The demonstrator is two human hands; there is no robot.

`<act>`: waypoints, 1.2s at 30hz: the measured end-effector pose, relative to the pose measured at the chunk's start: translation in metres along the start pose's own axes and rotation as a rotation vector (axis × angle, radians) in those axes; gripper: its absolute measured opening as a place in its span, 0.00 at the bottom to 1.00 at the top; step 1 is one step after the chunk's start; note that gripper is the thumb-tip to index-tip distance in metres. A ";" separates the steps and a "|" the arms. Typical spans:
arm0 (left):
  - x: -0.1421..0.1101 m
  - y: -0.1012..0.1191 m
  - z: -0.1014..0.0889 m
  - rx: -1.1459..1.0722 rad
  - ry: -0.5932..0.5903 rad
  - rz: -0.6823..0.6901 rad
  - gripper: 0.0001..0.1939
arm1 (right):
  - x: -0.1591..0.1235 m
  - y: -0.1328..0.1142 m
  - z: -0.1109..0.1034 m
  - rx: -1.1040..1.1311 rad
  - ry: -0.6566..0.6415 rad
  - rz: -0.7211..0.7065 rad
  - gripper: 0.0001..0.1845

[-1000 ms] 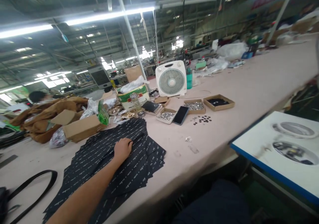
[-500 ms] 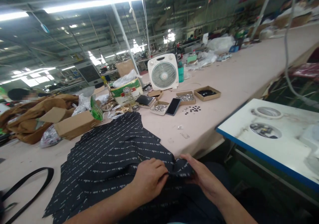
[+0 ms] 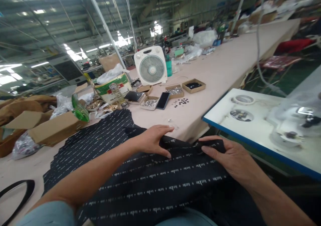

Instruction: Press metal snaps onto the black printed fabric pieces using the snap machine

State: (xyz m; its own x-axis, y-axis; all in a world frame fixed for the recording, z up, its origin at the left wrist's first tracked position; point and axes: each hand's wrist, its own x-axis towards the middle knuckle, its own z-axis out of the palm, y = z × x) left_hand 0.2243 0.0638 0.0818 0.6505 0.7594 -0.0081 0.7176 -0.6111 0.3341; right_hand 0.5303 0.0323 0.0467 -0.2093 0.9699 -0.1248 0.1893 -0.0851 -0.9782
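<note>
Black fabric [image 3: 155, 182] printed with rows of small white lettering is spread over my lap and up to the table. My right hand [image 3: 229, 155] grips its upper edge at the right, thumb on the near side and fingers behind. Over the same edge, further left, my left hand [image 3: 152, 140] has its thumb and fingers apart, touching the fabric. More of the patterned fabric lies on the table in a stack with stepped edges [image 3: 82, 145], partly behind my left forearm.
A phone [image 3: 163, 100] leans by open boxes of small metal parts [image 3: 175, 91] and scattered black pieces [image 3: 182, 102]. A white fan [image 3: 151, 65] stands behind. Cardboard boxes [image 3: 56, 129] are at left, a black strap [image 3: 30, 192] nearby. A white sewing machine table [image 3: 260, 129] is at right.
The fabric has been pulled from the table across my lap, with its edge raised. My hands have moved apart, the right one further right, and the left hand's fingers have spread. The view has turned right.
</note>
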 end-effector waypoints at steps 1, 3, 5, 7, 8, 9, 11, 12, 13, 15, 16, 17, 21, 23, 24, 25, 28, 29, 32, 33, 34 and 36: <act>0.008 0.001 -0.002 -0.035 -0.096 -0.007 0.42 | -0.001 0.001 -0.009 -0.012 0.039 -0.001 0.26; 0.021 0.004 -0.004 -0.084 -0.247 -0.028 0.20 | -0.003 0.006 -0.028 -0.105 0.161 -0.023 0.24; 0.031 0.008 -0.005 -0.102 -0.295 -0.046 0.08 | -0.004 0.010 -0.043 -0.325 0.323 -0.109 0.21; 0.039 0.012 -0.004 -0.116 -0.249 -0.055 0.08 | -0.007 0.008 -0.047 -0.619 0.469 -0.288 0.22; 0.043 0.014 -0.004 -0.134 -0.216 -0.048 0.08 | -0.009 0.004 -0.044 -0.751 0.512 -0.400 0.24; 0.048 0.018 -0.004 -0.161 -0.183 -0.033 0.09 | -0.011 -0.002 -0.038 -0.856 0.525 -0.511 0.27; 0.058 0.026 -0.004 -0.209 -0.119 0.003 0.09 | -0.015 -0.015 -0.020 -0.999 0.476 -0.675 0.34; 0.063 0.031 -0.005 -0.221 -0.083 0.023 0.08 | -0.015 -0.020 -0.010 -1.043 0.423 -0.719 0.38; 0.068 0.037 -0.006 -0.227 -0.042 0.041 0.07 | -0.014 -0.024 0.000 -1.071 0.364 -0.735 0.43; 0.078 0.049 -0.011 -0.240 0.034 0.071 0.08 | -0.007 -0.024 0.014 -1.084 0.251 -0.668 0.49; 0.081 0.054 -0.013 -0.247 0.058 0.080 0.09 | -0.003 -0.022 0.018 -1.072 0.215 -0.592 0.48; 0.083 0.059 -0.016 -0.252 0.068 0.085 0.10 | 0.001 -0.018 0.018 -1.050 0.188 -0.509 0.44; 0.086 0.068 -0.020 -0.228 0.001 0.102 0.12 | 0.009 -0.012 0.003 -0.973 0.091 -0.350 0.09; 0.087 0.066 -0.015 -0.223 -0.092 0.142 0.19 | 0.007 -0.016 -0.007 -0.989 0.072 -0.369 0.11; 0.088 0.064 -0.011 -0.210 -0.135 0.156 0.20 | 0.005 -0.019 -0.012 -1.008 0.080 -0.387 0.12; 0.089 0.063 -0.006 -0.185 -0.168 0.161 0.18 | 0.004 -0.022 -0.015 -1.021 0.085 -0.412 0.12; 0.093 0.061 0.008 -0.075 -0.177 0.117 0.08 | -0.002 -0.028 -0.024 -0.969 0.060 -0.445 0.09; 0.094 0.062 0.012 -0.061 -0.167 0.111 0.08 | -0.003 -0.030 -0.027 -0.917 0.040 -0.419 0.09; 0.096 0.065 0.019 -0.181 -0.153 0.143 0.11 | -0.008 -0.030 -0.034 -0.733 0.011 -0.308 0.12; 0.097 0.066 0.021 -0.258 -0.155 0.157 0.10 | -0.009 -0.030 -0.035 -0.677 0.010 -0.281 0.13; 0.097 0.066 0.022 -0.340 -0.157 0.165 0.10 | -0.010 -0.030 -0.036 -0.626 0.008 -0.259 0.13; 0.097 0.065 0.024 -0.480 -0.161 0.150 0.12 | -0.012 -0.028 -0.037 -0.540 0.000 -0.221 0.12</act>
State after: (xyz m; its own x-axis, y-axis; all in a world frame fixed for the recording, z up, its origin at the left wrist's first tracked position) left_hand 0.3407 0.0924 0.0804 0.7943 0.6047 -0.0590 0.4436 -0.5108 0.7364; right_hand 0.5631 0.0319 0.0820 -0.2991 0.9514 0.0729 0.6033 0.2477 -0.7580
